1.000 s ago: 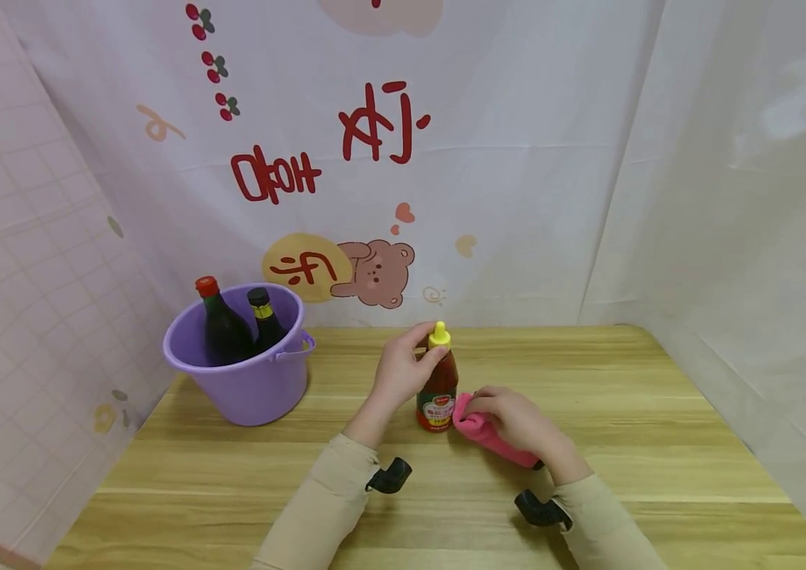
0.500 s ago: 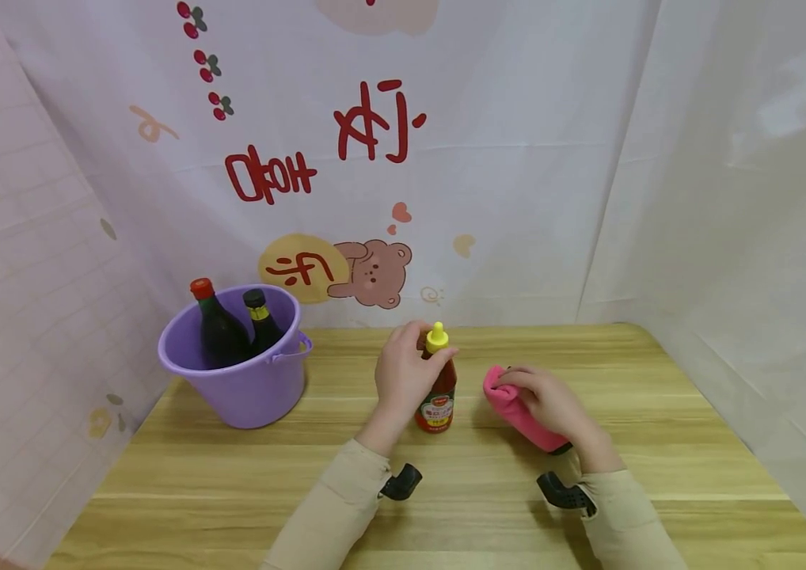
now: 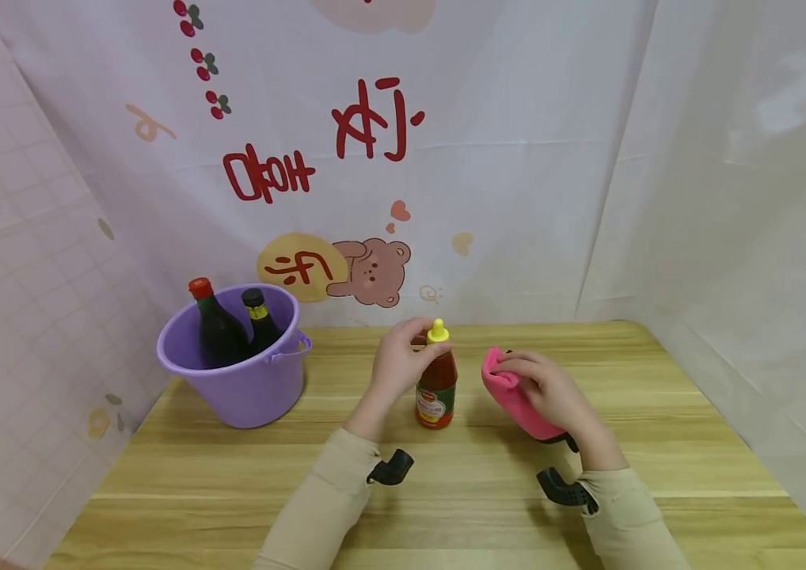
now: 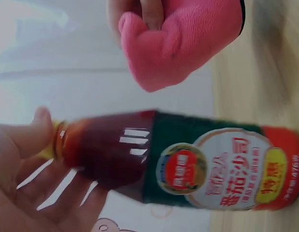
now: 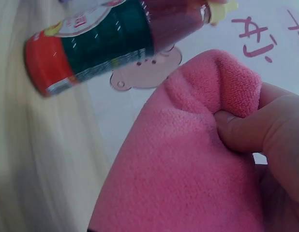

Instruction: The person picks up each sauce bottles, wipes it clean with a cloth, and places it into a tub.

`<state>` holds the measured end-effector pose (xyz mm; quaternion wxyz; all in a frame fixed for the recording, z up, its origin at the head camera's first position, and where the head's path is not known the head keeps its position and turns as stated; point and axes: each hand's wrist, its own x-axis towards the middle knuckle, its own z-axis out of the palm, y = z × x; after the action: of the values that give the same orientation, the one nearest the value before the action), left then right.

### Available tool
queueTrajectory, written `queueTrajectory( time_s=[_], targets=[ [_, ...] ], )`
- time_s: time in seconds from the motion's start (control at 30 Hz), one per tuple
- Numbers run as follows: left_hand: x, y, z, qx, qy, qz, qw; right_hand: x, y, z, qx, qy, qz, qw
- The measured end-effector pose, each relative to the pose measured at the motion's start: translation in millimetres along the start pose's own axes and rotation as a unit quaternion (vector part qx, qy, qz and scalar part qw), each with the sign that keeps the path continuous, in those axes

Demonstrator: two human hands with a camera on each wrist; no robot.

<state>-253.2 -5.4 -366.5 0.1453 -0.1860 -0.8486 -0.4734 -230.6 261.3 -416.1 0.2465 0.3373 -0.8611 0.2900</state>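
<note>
A ketchup bottle (image 3: 436, 392) with a yellow nozzle cap stands upright near the middle of the wooden table. My left hand (image 3: 397, 362) grips it around the neck, just under the cap, with the thumb on the near side. Its green, white and red label shows large in the left wrist view. To the right of the bottle, my right hand (image 3: 553, 390) pinches a folded pink cloth (image 3: 520, 408) with a dark edge. The right thumb (image 5: 236, 130) presses into the fold. A gap separates cloth and bottle in the head view.
At the left on the table is a purple bucket (image 3: 253, 396) with its handle toward the right. Inside stand a dark bottle with a red cap (image 3: 221, 328) and one with a black cap (image 3: 264, 321). A printed white curtain (image 3: 517, 198) hangs behind the table.
The right hand has drawn the pink cloth away from the bottle, to the right and slightly up. In the left hand's grip the ketchup bottle has turned, its label now facing more to the left.
</note>
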Motion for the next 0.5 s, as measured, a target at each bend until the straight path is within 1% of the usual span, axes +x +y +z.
queueTrajectory(
  time_s=[0.1,0.17,0.37,0.43,0.5],
  targets=[
    [2.9,0.6,-5.3,-0.030,-0.040,-0.013,0.9986,8,-6,-2.0,0.006,0.012,-0.008,1.000],
    [4.1,1.5,-8.4,-0.038,-0.059,-0.015,0.9974,16,-11,-2.9,0.009,0.024,-0.016,1.000],
    [8.8,1.7,-15.5,-0.037,-0.098,-0.008,0.9945,42,-29,-4.9,0.024,0.066,-0.053,0.996],
    [10.1,1.6,-17.3,-0.042,-0.110,-0.011,0.9930,49,-35,-3.8,0.030,0.071,-0.069,0.995],
    [10.4,1.5,-18.6,-0.043,-0.117,-0.016,0.9920,55,-40,-1.1,0.034,0.068,-0.079,0.994]
  ],
)
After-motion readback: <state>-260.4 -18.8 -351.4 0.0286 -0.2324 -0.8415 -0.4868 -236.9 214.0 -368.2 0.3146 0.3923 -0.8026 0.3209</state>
